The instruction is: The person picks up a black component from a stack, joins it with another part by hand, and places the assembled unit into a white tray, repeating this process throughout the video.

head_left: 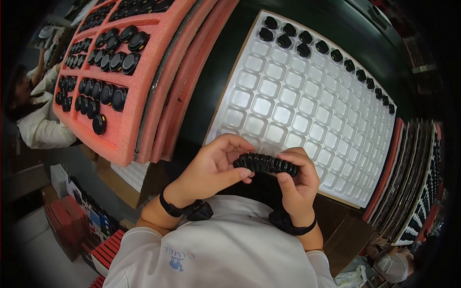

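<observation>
From where I stand, the person's left hand (216, 165) and right hand (301, 185) each grasp one end of a curved row of black disc-shaped parts (264, 164), held before the chest at the near edge of a pocketed plastic tray (282, 115). Similar black pieces (303, 50) sit in pockets along that tray's far side, while a pink foam tray (124, 139) on the left holds more round black parts (130, 63).

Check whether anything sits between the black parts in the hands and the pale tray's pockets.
Nothing visible does: the left hand and right hand grip the row of black parts by its ends at the near edge of the pale tray.
</observation>
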### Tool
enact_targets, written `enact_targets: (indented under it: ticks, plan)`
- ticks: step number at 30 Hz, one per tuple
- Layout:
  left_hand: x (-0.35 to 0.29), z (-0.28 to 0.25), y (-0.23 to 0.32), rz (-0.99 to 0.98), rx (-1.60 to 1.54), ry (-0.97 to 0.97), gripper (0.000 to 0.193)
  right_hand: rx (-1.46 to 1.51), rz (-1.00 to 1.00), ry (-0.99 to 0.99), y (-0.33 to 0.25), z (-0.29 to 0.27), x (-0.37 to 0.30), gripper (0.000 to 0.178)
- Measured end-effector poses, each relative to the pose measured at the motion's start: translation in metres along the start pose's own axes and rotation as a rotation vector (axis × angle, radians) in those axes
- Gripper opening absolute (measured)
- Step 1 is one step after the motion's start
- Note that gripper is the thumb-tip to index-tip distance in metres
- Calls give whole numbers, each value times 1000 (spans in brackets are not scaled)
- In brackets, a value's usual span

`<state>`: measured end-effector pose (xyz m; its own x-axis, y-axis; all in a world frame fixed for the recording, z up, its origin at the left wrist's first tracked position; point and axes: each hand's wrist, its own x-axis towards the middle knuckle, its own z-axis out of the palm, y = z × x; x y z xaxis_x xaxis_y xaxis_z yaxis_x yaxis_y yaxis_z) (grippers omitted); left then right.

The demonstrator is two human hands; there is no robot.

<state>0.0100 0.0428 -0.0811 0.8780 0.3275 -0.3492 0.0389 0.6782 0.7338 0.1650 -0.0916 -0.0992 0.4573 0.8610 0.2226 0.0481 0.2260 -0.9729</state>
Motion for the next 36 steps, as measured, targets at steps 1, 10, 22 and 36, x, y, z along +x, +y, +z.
enact_targets:
  ticks: [1, 10, 22, 36]
  plan:
    - [-1, 1, -3, 88, 53, 23, 49, 5, 4, -3, -1, -1, -2, 30]
    - [-5, 15, 3, 530, 545, -24, 46, -133, -59, -122, -11, -7, 0, 35]
    - [5, 15, 3, 581, 746, -129, 40, -260, -205, -71, -13, -14, -10, 33]
    - [-4, 12, -5, 589, 632, -122, 49, -239, -192, -141, -12, -9, -5, 31]
